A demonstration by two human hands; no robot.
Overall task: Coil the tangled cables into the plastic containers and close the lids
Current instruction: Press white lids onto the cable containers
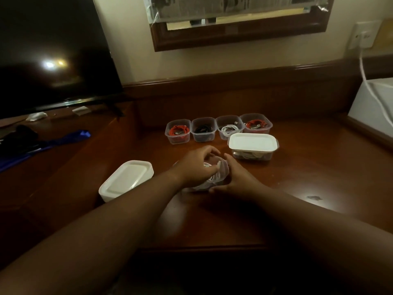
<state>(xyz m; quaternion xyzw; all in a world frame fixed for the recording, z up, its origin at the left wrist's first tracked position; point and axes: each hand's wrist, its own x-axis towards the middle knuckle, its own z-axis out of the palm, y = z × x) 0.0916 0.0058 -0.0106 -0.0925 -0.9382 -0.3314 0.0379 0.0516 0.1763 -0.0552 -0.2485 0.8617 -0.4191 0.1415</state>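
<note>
A dark wooden desk (297, 177) runs under a framed mirror (238, 37), with a black TV (53, 56) to the left. At the back stand four open small tubs (178, 131), each with a coiled cable. Nearer, the left hand (196, 167) curls its fingers over a white cable (209, 166) inside a clear container (222, 170), which the right hand (236, 180) grasps by its side. A lidded container (253, 146) sits just right of it, another lidded one (126, 180) to the left.
</note>
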